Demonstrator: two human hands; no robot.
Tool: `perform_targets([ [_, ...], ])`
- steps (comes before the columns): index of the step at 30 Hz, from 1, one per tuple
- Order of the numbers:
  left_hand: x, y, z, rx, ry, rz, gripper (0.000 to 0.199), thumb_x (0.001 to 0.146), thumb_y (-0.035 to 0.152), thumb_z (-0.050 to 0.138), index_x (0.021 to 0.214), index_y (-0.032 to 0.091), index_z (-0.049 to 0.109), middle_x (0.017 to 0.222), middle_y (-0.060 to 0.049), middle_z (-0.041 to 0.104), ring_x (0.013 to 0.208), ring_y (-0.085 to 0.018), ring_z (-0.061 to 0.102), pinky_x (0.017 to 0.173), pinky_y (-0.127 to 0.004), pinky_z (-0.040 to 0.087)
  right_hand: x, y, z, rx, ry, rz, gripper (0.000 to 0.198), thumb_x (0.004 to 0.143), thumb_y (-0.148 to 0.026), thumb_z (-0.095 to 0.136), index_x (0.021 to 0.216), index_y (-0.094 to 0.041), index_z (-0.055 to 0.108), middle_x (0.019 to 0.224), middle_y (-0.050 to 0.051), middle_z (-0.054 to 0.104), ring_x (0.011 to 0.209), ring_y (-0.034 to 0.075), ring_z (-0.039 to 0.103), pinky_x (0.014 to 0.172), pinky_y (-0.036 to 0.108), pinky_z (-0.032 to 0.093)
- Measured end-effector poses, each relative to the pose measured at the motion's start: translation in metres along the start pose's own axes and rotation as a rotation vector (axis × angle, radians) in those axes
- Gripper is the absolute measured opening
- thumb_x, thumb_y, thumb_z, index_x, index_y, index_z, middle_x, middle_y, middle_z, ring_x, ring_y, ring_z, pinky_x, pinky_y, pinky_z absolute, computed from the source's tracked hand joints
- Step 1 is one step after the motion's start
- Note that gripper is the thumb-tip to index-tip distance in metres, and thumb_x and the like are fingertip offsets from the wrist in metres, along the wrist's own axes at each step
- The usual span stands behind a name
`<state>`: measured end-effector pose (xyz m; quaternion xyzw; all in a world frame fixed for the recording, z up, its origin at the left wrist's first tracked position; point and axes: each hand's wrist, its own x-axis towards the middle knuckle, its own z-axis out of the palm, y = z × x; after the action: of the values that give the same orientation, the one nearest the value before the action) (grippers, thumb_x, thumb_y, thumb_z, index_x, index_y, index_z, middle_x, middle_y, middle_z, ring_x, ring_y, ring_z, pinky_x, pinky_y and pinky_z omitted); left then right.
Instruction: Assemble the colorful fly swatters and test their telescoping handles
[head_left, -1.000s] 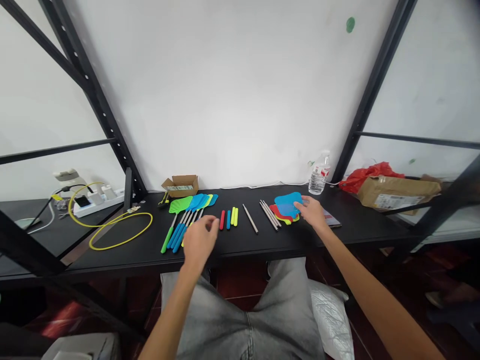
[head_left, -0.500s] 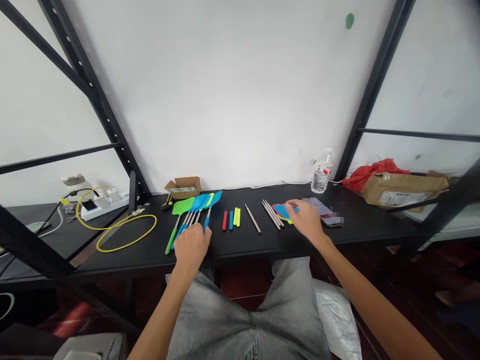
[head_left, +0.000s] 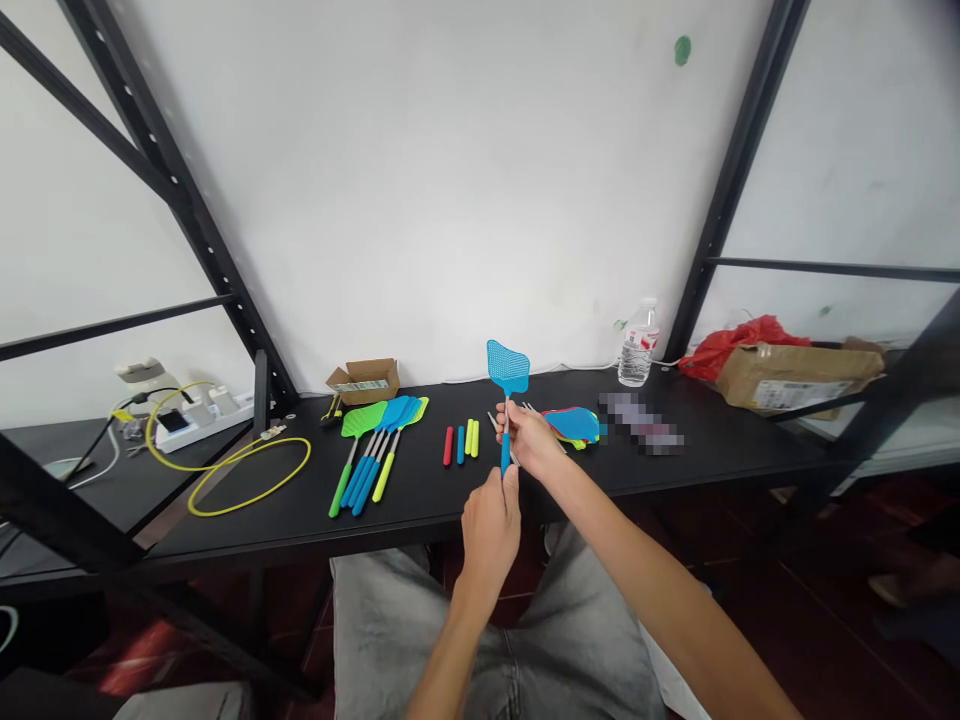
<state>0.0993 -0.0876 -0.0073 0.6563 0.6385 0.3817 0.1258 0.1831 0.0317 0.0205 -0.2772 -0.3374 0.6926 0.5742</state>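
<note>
A blue fly swatter [head_left: 508,366] stands upright before me, head up, above the table. My left hand [head_left: 491,520] is closed around its blue handle. Just higher, my right hand [head_left: 529,435] pinches its metal rod below the head. On the left lie several assembled fly swatters side by side: a green one [head_left: 364,419], blue ones [head_left: 401,411] and a yellow-handled one [head_left: 384,478]. Loose handles lie between: a red handle [head_left: 448,446], a blue handle [head_left: 461,446] and yellow handles [head_left: 472,438]. My right hand partly hides the metal rods. Behind it rests a stack of swatter heads [head_left: 571,424].
A small open carton [head_left: 365,380] sits at the back. A water bottle [head_left: 639,343] stands back right, near a cardboard box [head_left: 799,378] and a red bag [head_left: 750,337]. A yellow cable [head_left: 306,455] and a power strip [head_left: 206,415] lie left. Black shelf posts flank the table.
My left hand has brought the blue fly swatter from the left row to the middle and raised it. My right hand has left the stack of heads and taken hold of the swatter's rod.
</note>
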Motion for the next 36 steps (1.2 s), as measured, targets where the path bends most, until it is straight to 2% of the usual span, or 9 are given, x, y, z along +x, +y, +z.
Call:
perform_targets([
  [4,-0.003,0.001,0.010,-0.448,-0.019,-0.026,0.047,0.099,0.051,0.026,0.065,0.021,0.040,0.061,0.000,0.046,0.056,-0.014,0.043,0.055,-0.026,0.027,-0.004,-0.008,0.000,0.104,0.006,0.027,0.018,0.088,-0.027,0.064,0.073,-0.018,0.058,0.060,-0.002,0.051,0.052,0.010,0.048,0.054,0.023,0.046],
  [11,0.005,0.009,0.011,-1.185,-0.231,-0.329,0.052,0.084,0.066,0.050,0.064,0.022,0.031,0.052,0.010,0.019,0.043,-0.006,0.012,0.042,-0.021,0.009,-0.003,-0.003,0.015,0.201,-0.049,0.094,0.022,0.091,-0.022,0.057,0.070,-0.021,0.051,0.057,-0.005,0.040,0.048,0.011,0.040,0.047,0.023,0.044],
  [15,-0.021,0.006,0.010,-1.455,-0.362,-0.405,0.055,0.079,0.071,0.054,0.065,0.023,0.030,0.048,0.011,0.015,0.040,-0.006,0.010,0.039,-0.020,0.014,0.009,-0.028,0.009,0.270,0.003,-0.006,0.027,0.095,-0.014,0.044,0.069,-0.021,0.047,0.054,-0.007,0.032,0.043,0.009,0.034,0.045,0.020,0.041],
  [18,-0.039,-0.009,0.003,-1.249,-0.403,-0.400,0.057,0.080,0.076,0.044,0.064,0.023,0.031,0.046,0.010,0.019,0.038,-0.007,0.013,0.040,-0.020,0.017,0.013,-0.068,-0.012,0.284,0.083,-0.173,0.027,0.096,-0.015,0.042,0.069,-0.021,0.045,0.053,-0.008,0.030,0.042,0.008,0.032,0.042,0.017,0.037],
  [20,-0.034,-0.020,-0.009,-0.840,-0.257,-0.284,0.055,0.085,0.072,0.040,0.065,0.021,0.042,0.049,0.005,0.037,0.041,-0.009,0.033,0.045,-0.022,0.026,0.011,-0.087,-0.027,0.223,0.051,-0.166,0.017,0.093,-0.018,0.047,0.077,-0.020,0.052,0.054,-0.007,0.034,0.042,0.007,0.034,0.040,0.016,0.035],
  [23,0.003,-0.026,-0.030,-0.107,-0.036,-0.091,0.042,0.095,0.053,0.037,0.086,0.019,0.060,0.074,-0.008,0.064,0.074,-0.022,0.062,0.066,-0.028,0.040,0.002,-0.091,-0.041,0.043,0.022,-0.061,0.009,0.088,-0.024,0.054,0.091,-0.018,0.060,0.056,-0.007,0.041,0.042,0.007,0.036,0.037,0.017,0.030],
  [26,0.047,-0.019,-0.037,0.340,-0.021,-0.098,0.036,0.097,0.039,0.036,0.119,0.017,0.055,0.090,-0.015,0.070,0.088,-0.030,0.067,0.074,-0.034,0.044,-0.003,-0.071,-0.044,-0.086,0.039,-0.055,0.019,0.084,-0.032,0.060,0.097,-0.018,0.062,0.057,-0.006,0.044,0.041,0.007,0.037,0.034,0.018,0.026],
  [32,0.080,-0.007,-0.014,0.585,0.010,-0.056,0.051,0.096,0.042,0.041,0.135,0.010,0.042,0.088,-0.019,0.070,0.087,-0.032,0.069,0.075,-0.037,0.047,-0.006,-0.038,-0.038,-0.257,-0.013,-0.073,0.031,0.076,-0.046,0.070,0.083,-0.017,0.062,0.055,-0.006,0.046,0.038,0.005,0.035,0.034,0.018,0.023],
  [36,0.076,-0.007,-0.021,0.414,0.025,-0.056,0.060,0.090,0.060,0.046,0.127,0.012,0.053,0.088,-0.017,0.070,0.087,-0.033,0.068,0.073,-0.038,0.046,-0.014,-0.026,-0.036,-0.453,-0.070,-0.109,0.037,0.076,-0.054,0.065,0.074,-0.018,0.058,0.051,-0.006,0.045,0.035,0.006,0.032,0.034,0.020,0.021],
])
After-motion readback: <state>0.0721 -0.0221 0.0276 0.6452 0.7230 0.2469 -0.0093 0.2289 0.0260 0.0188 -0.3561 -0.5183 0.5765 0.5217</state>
